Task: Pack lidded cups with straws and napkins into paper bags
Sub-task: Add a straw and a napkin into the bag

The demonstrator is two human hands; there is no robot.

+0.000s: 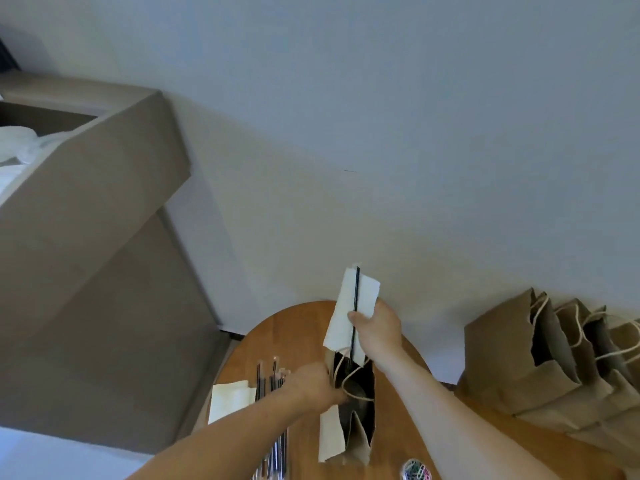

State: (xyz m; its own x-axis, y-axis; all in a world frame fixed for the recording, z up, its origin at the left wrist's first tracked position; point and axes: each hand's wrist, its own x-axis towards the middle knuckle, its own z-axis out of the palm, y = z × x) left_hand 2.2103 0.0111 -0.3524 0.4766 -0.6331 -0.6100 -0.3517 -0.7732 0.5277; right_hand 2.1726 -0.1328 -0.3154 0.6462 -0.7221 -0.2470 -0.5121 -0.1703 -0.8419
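Observation:
An open brown paper bag (360, 434) stands on the round wooden table (294, 337). My left hand (313, 384) grips the bag's left rim by its cord handle. Above the bag's mouth, my right hand (377, 329) pinches a white napkin (349, 306) and a black straw (355, 299) together; their lower ends reach into the opening. A dark shape inside the bag is too dim to identify.
Loose black straws (266, 379) and a stack of white napkins (230, 398) lie left of the bag. Several brown handled bags (554, 358) stand in a row at the right. A cup of coloured paper clips (415, 471) sits at the near edge. A brown bed frame (104, 237) fills the left.

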